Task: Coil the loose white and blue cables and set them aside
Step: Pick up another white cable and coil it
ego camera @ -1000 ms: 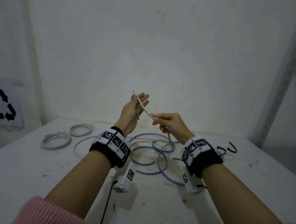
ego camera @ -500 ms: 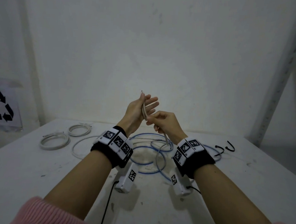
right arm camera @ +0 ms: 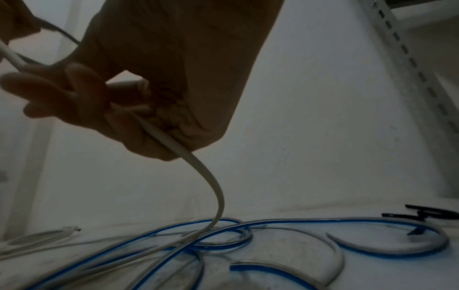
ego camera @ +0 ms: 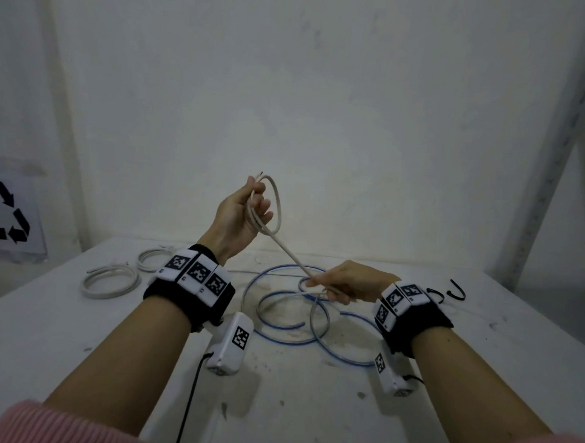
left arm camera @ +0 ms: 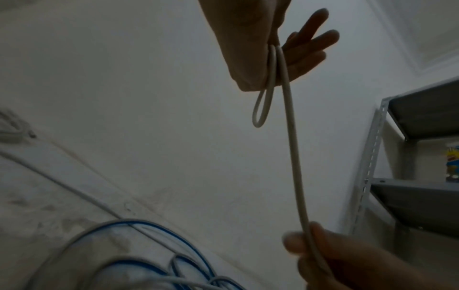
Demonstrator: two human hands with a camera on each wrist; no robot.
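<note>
White cable [ego camera: 290, 255]: light, springy, holds its curve; one small loop formed, the rest trailing to the table [ego camera: 307, 410] centre.
Left hand [ego camera: 240, 214]: raised, pinching loop and cut end.
Right hand [ego camera: 345, 284]: fingers curled round the taut run; best slid along.
Blue cable [ego camera: 277, 337]: loose beneath.

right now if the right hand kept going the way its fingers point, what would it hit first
Probably the left arm. The right hand points leftward, low over the table, pinching the white cable. The left wrist lies in that line, though depth is unclear.
</note>
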